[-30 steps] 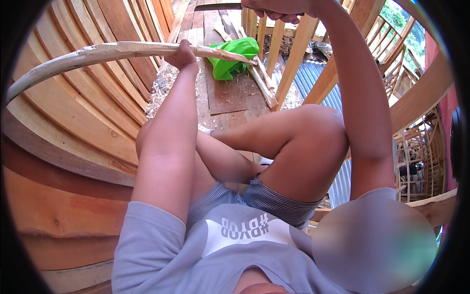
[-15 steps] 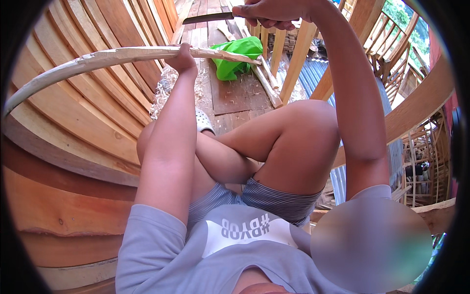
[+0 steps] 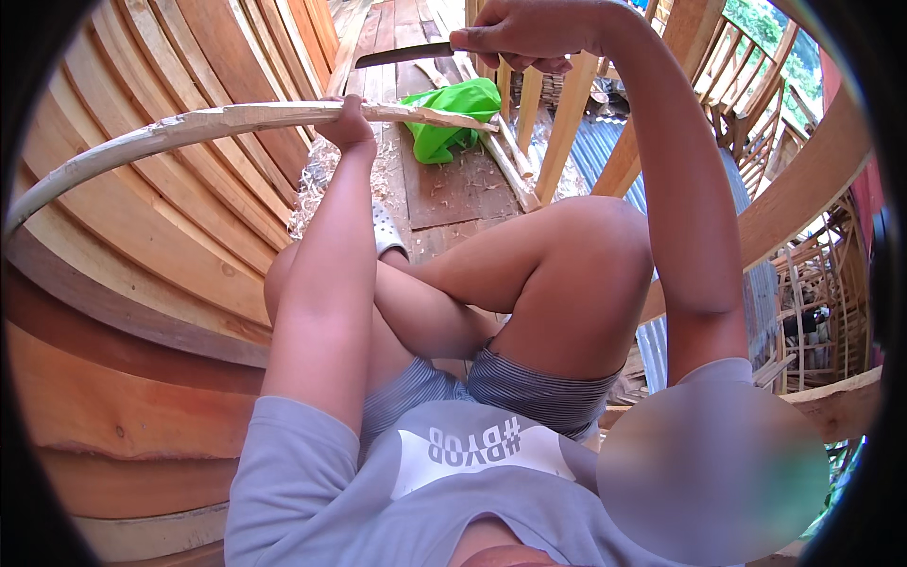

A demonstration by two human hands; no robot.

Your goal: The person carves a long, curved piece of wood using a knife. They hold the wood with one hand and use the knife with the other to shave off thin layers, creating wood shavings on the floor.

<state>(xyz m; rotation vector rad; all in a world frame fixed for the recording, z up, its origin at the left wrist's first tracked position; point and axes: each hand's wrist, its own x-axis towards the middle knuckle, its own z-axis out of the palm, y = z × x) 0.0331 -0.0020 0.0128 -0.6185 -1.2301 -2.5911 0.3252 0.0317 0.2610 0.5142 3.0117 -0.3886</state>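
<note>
Curved wood strip (image 3: 236, 128) runs from far left edge across to centre, its split tip over the plastic bag (image 3: 452, 128) lying on the plank floor (image 3: 453, 189); left hand (image 3: 345, 118) grips the strip from below, just left of the bag. Right hand (image 3: 529, 36) sits above and right of the strip tip, holding a knife (image 3: 402, 55) whose blade points left, apart from the strip. Stacked curved planks (image 3: 142, 283) fill the left side, wood shavings (image 3: 316, 184) lie between them and the floor boards, and upright posts (image 3: 567, 113) stand behind the raised knee (image 3: 586, 246) at right.
</note>
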